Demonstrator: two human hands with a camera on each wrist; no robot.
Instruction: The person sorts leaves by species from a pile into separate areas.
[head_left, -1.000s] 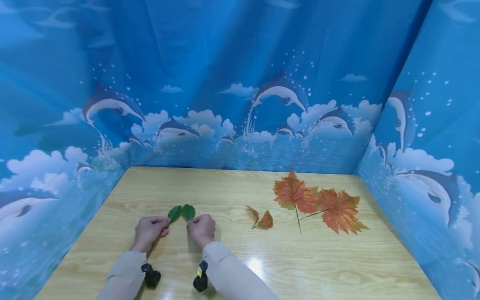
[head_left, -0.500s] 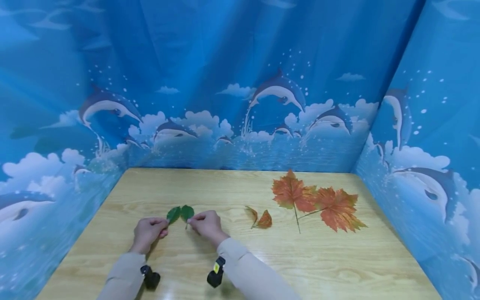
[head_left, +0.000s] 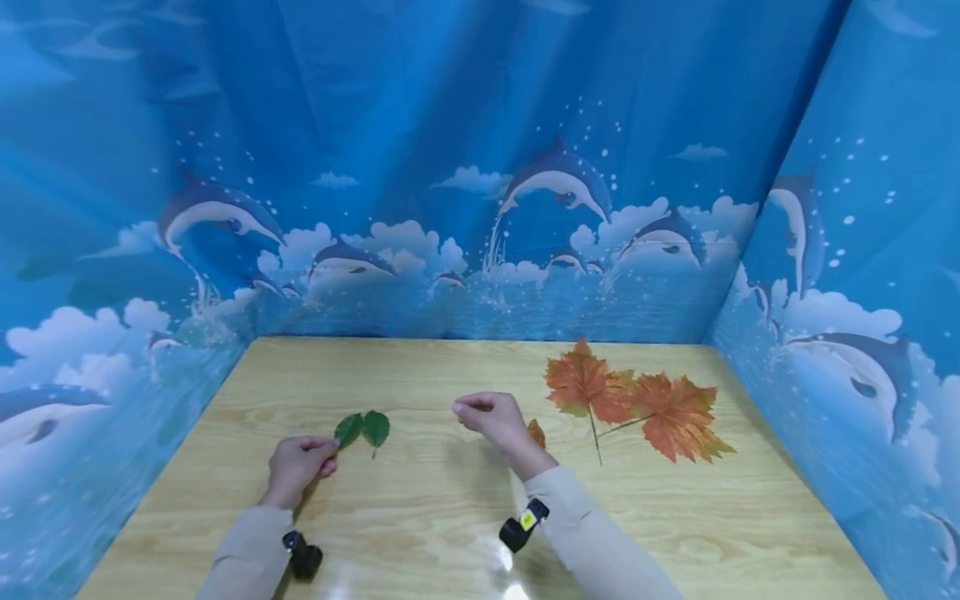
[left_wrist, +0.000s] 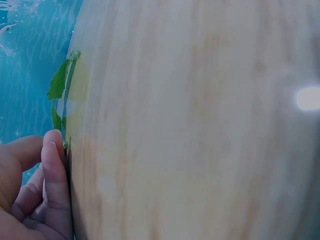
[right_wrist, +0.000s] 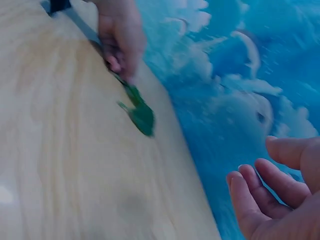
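Observation:
My left hand (head_left: 296,468) pinches the lower end of a green leaf (head_left: 348,429) between thumb and finger, low over the table. A second green leaf (head_left: 376,427) lies right beside it, its short stem toward me. Both leaves lean close together past the fingertips in the left wrist view, where the upper leaf (left_wrist: 59,82) shows edge-on. Off to the right, my right hand (head_left: 495,421) hovers above the table with nothing in it. The right wrist view shows its fingers (right_wrist: 247,200) loosely bent and apart from the thumb.
Behind the right hand, a small orange-brown leaf (head_left: 536,433) is partly hidden. Two large orange maple leaves (head_left: 581,379) overlap at the back right of the wooden table (head_left: 637,525). A blue dolphin-print curtain (head_left: 450,167) encloses the back and sides.
My right hand has let go of the right green leaf and moved right, up to the small orange-brown leaves, covering part of them. The left hand stays in place, pinching its leaf.

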